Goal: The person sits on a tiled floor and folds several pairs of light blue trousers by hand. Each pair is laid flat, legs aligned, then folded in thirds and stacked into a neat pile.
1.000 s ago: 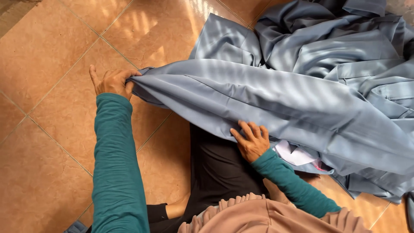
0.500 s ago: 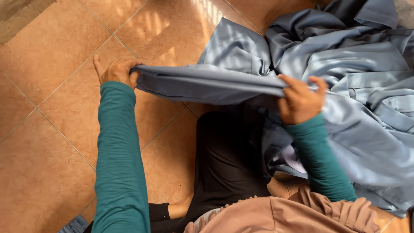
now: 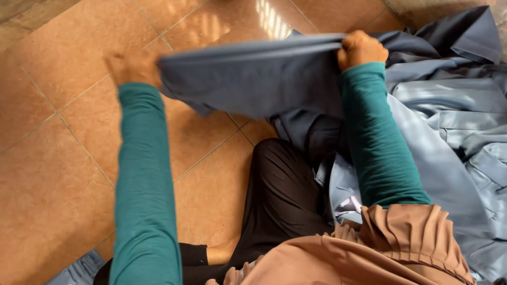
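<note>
Left hand (image 3: 132,67) and right hand (image 3: 360,48), each grip closed on blue-grey cloth (image 3: 253,79)

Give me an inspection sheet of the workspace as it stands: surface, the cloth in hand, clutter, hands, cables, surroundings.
Surface: glossy orange-brown tiled floor, sunlight glare at top.
Job's things: blue-grey fabric piece lifted off the floor, stretched between both hands.
Clutter: heap of matching blue-grey garments at right; a bit of lighter blue cloth at the bottom left edge.
Hands: left hand blurred, gripping the fabric's left end; right hand fisted on its top edge.
Cables: nothing seen.
Surroundings: person seated on the floor, teal sleeves, black trousers, tan pleated cloth in the foreground.
</note>
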